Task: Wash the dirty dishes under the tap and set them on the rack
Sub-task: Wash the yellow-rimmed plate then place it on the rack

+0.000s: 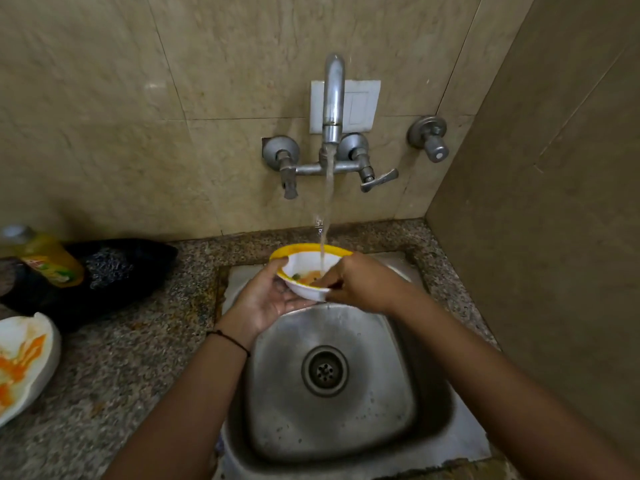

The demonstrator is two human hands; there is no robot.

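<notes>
Head view: bowl point(306, 264) rests in grip of left hand point(265, 301).

Back wall point(104, 98) of beige marble-look tiles with thin dark grout lines, white switch plate point(362, 105) mounted mid-wall. Plain brown side wall point(554, 202) on right, meeting back wall at a corner. Speckled grey-brown granite counter point(114, 375) below, rusty staining along its inner edge. Light dim, warm
</notes>
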